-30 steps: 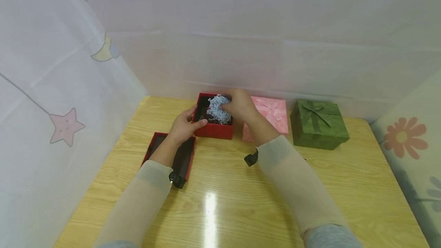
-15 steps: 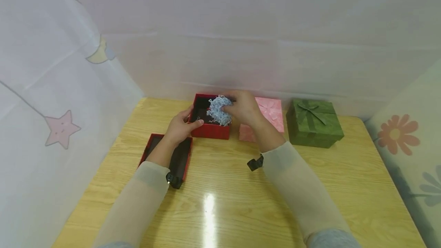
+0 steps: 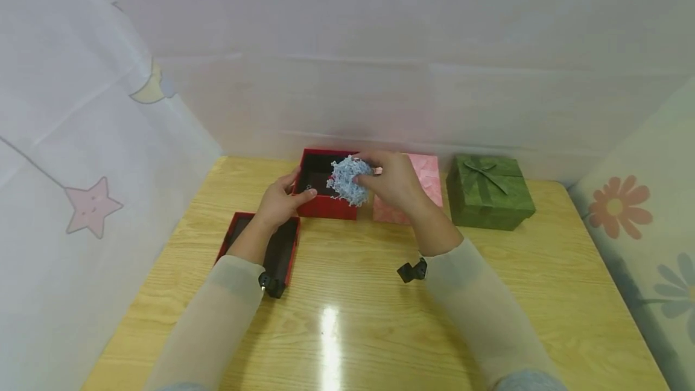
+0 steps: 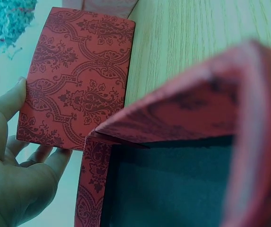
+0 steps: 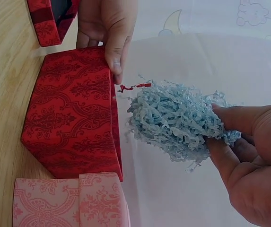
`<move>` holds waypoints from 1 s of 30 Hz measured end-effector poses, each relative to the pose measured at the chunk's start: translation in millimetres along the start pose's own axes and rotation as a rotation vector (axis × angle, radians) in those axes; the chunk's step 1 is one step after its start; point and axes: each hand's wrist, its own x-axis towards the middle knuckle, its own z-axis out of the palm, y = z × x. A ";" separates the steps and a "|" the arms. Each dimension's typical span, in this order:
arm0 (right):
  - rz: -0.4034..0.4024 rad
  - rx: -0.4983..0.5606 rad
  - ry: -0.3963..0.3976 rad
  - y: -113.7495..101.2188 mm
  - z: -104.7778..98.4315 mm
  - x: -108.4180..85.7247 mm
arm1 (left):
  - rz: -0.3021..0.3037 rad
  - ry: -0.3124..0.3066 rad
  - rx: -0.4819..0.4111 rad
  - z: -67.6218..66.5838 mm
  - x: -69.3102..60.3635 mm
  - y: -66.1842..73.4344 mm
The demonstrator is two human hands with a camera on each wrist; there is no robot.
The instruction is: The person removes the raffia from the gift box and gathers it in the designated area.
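Note:
My right hand [image 3: 395, 181] pinches a fluffy clump of light blue shredded paper [image 3: 350, 182] between thumb and fingers. In the right wrist view the clump hangs above the open red patterned box [image 5: 74, 113], apart from it. A thin red strip [image 5: 142, 86] sticks out from the clump. My left hand [image 3: 277, 205] grips the box at its left front corner, thumb by the rim and fingers along the side. The box's dark inside [image 3: 317, 169] shows, partly hidden by the paper. Under my left wrist lies a red lid [image 3: 294, 255], its dark inside facing up.
Right of the red box stands a pink gift box [image 3: 431, 180] with a bow, partly behind my right hand. Farther right is a green gift box [image 3: 488, 195] with a ribbon. White printed cloth [image 3: 326, 95] encloses the back and sides of the wooden table [image 3: 369, 294].
My right hand has lifted the shredded paper up out of the red box, slightly right and towards me. My left hand keeps its grip on the box. The head view has shifted slightly.

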 end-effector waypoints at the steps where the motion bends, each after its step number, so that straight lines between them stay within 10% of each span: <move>1: 0.010 0.003 -0.001 -0.7 -0.8 -2.1 | 0.000 -0.001 -0.007 -0.2 0.3 0.3; 22: 0.024 0.085 0.036 1.4 -26.2 -46.9 | 0.000 -0.024 -0.065 -8.1 1.9 -2.1; 30: 0.145 0.136 -0.004 8.8 -33.9 -67.9 | 0.007 -0.028 -0.043 -11.5 -0.7 -1.4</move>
